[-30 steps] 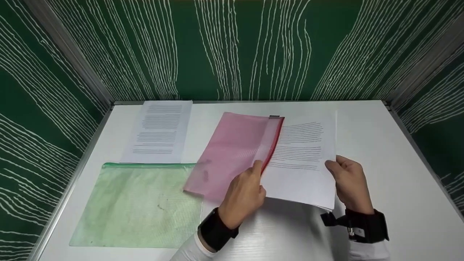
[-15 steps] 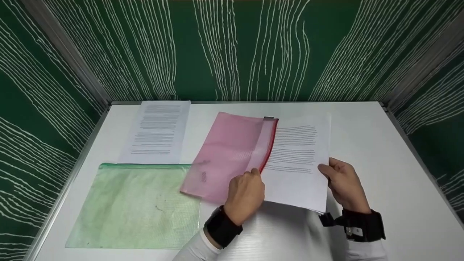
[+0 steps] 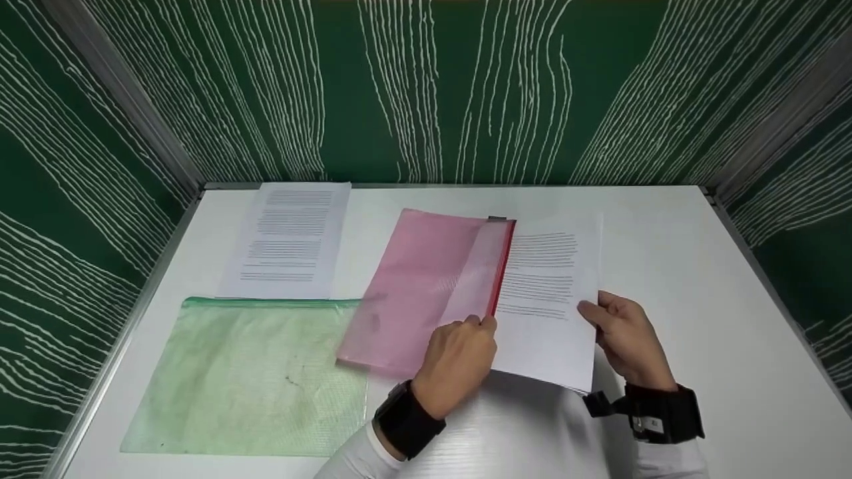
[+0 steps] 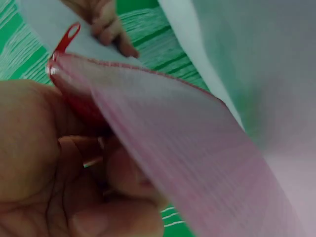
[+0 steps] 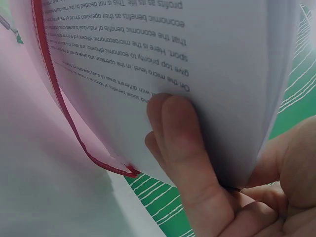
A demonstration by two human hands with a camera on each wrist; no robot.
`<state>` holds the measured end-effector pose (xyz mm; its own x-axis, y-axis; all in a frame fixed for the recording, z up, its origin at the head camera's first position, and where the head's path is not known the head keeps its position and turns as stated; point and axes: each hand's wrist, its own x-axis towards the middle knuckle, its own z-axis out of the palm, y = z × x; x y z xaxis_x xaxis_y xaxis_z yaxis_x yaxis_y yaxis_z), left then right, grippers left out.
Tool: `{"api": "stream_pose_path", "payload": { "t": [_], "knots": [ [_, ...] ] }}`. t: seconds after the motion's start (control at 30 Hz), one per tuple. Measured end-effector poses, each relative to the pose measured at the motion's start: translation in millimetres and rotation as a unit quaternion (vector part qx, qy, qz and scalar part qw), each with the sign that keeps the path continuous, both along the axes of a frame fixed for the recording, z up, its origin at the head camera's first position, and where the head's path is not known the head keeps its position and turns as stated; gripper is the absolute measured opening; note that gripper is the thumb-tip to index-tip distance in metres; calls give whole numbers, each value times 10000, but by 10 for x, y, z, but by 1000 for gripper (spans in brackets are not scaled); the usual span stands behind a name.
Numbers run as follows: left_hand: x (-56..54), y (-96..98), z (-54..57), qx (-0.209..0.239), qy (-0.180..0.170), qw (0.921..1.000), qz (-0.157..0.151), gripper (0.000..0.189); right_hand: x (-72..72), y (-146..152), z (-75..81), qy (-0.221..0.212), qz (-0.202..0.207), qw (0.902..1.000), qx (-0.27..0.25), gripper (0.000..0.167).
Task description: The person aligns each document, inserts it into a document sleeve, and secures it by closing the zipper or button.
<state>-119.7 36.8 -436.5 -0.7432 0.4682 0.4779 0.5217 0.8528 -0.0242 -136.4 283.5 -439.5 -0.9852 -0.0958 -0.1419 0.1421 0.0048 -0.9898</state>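
A pink zipper pouch [image 3: 426,273] with a red zip edge [image 3: 504,269] is held above the table. At its near corner my left hand [image 3: 458,362] pinches the zip edge; in the left wrist view the red pull tab [image 4: 68,37] sticks up beside the thumb. Several printed sheets [image 3: 542,332] lie partly inside the pouch, their right part sticking out of its mouth. My right hand [image 3: 629,338] grips the sheets by their right edge, and the right wrist view has the fingers [image 5: 185,133] on the paper's printed face.
A green zipper pouch [image 3: 246,379] lies flat at the front left, partly under the pink one. Behind it rests another printed sheet [image 3: 286,239] near the table's back edge. Green walls with white lines [image 3: 373,86] enclose the white table [image 3: 672,266].
The sheets and my right hand have shifted left, so less paper shows outside the pouch. My left hand has moved slightly down along the zip edge, which now looks straighter.
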Motion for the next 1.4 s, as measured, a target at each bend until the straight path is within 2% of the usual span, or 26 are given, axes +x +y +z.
{"api": "stream_pose_path", "payload": {
  "t": [0.17,0.27,0.37,0.5,0.57,0.7,0.87,1.1,1.4],
  "knots": [
    [21,-1,31,-42,51,9995,-308,17,-17,-30,-43,-79,60,9999,-100,46],
    [35,1,35,-40,8,9993,-359,18,-28,-53,-70,-114,122,9998,-131,45],
    [51,7,40,103,-217,9993,-273,18,-31,-66,-73,-83,149,9998,-68,45],
    [55,26,56,330,-610,9976,-33,6,-25,-74,-46,-42,143,9999,27,45],
    [50,36,62,441,-739,9962,106,6,-22,-80,-32,-46,173,9998,62,45],
    [48,56,60,542,-605,9959,395,6,-19,-91,-16,0,220,9997,142,44],
    [35,71,42,292,-185,9975,613,5,-17,-91,-16,16,224,9997,119,44],
    [23,75,19,269,117,9990,325,8,-29,-89,-43,-124,248,9996,33,43],
    [68,79,46,359,-103,9992,146,5,-33,-109,-64,-179,351,9992,-86,45]
  ]
}}
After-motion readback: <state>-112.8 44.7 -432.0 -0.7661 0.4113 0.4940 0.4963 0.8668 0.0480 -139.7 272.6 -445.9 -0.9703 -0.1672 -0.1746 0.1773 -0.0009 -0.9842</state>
